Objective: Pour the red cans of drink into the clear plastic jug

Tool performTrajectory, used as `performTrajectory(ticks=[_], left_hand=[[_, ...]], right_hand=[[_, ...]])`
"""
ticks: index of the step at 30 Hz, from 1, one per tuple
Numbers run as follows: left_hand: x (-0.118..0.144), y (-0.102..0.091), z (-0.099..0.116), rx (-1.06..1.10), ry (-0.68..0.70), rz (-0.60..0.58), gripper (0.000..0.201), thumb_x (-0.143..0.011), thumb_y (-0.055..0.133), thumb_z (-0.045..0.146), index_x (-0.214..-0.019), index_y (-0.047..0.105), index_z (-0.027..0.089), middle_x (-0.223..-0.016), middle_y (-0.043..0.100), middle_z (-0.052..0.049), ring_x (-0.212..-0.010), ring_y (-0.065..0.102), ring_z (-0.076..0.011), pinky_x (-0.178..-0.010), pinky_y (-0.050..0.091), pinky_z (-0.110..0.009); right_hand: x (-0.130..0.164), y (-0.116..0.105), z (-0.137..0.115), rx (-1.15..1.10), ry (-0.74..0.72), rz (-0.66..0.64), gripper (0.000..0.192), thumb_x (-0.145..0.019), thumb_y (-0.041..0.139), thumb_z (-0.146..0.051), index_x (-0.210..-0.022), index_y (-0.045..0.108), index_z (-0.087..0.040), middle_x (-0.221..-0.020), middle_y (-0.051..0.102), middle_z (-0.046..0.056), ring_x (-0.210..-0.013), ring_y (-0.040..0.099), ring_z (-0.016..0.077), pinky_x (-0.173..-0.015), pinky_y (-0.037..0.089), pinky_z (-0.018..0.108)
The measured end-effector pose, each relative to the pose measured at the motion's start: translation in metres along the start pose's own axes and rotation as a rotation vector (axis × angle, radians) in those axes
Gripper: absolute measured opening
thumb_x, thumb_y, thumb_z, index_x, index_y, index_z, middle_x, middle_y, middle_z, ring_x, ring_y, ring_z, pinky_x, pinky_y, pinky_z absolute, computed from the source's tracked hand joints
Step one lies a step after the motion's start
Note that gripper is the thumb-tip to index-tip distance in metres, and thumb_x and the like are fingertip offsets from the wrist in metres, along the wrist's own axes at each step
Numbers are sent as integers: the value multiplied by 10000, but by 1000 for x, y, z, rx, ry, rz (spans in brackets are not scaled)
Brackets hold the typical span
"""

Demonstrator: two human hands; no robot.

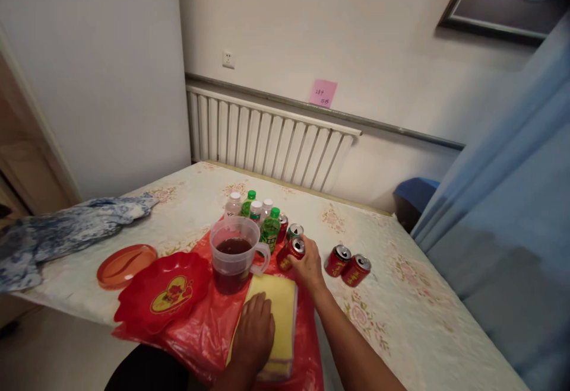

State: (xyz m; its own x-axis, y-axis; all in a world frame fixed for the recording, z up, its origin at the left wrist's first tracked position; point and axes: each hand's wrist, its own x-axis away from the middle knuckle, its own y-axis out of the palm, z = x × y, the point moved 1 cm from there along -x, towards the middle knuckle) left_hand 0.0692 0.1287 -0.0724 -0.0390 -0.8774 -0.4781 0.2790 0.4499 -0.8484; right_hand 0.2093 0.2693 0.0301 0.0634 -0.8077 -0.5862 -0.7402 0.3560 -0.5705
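Nearest of all, the left hand (253, 331) lies flat, fingers together, palm down on a yellow pad (278, 314) that looks like a stack of sponge cloths; the pad rests on a red plastic bag (200, 334) spread over the near edge of the surface (401, 320).

Far off to the left of that hand, a blue-and-white cloth (66, 231) is heaped at the surface's edge. Closer in sits an orange oval dish (126, 265), and just beside it a red scalloped plate (164, 293) with a gold heart in its middle, lying partly on the bag. Just beyond the left hand stands a clear plastic jug (234, 254), upright and partly filled with dark liquid, its handle turned toward the right hand.

Behind the jug is a tight cluster of small bottles (256, 210), some with green caps and some with white. Next to them, the right hand (307, 266) is curled around a red can (291, 253) that is tilted over, fingers wrapped on its side just past the far right corner of the yellow pad. Another can (294, 232) stands just behind it, touching or nearly so.

To the right of the right hand, clear of it, two more red cans (347, 265) lie on their sides next to each other on the flowered cloth.
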Motion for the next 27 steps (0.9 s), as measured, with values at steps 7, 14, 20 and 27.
performTrajectory(ticks=[7,14,20,27], left_hand=[[-10,-22,3,252,-119,-165,329,-850,427,120,-1123,609,151,-1284,578,-119,-1249,460,-253,-1082,328,-445],[-14,-32,0,415,-138,-257,500,-724,523,123,-1223,563,139,-1273,604,-125,-1222,526,-234,-1062,385,-386],[2,-68,14,900,-151,-393,857,-621,641,168,-1421,337,156,-1417,487,-150,-1302,468,-261,-1086,377,-400],[2,-117,27,1139,-85,-516,813,-582,688,135,-1350,434,218,-1352,552,-81,-1212,525,-262,-1058,404,-396]], right_hand=[[68,-48,-26,-120,89,7,637,-644,649,-173,-1269,531,-202,-1215,590,95,-1163,538,278,-1039,413,437],[117,-82,-45,-159,105,-3,669,-618,644,-119,-1271,550,-226,-1227,597,77,-1169,546,274,-1042,427,431],[134,-98,-66,-236,134,-96,694,-595,625,-93,-1274,555,-219,-1245,604,77,-1185,548,262,-1051,425,420],[142,-105,-87,-334,161,-229,728,-560,629,-97,-1266,586,-268,-1274,615,43,-1204,557,263,-1061,420,440]])
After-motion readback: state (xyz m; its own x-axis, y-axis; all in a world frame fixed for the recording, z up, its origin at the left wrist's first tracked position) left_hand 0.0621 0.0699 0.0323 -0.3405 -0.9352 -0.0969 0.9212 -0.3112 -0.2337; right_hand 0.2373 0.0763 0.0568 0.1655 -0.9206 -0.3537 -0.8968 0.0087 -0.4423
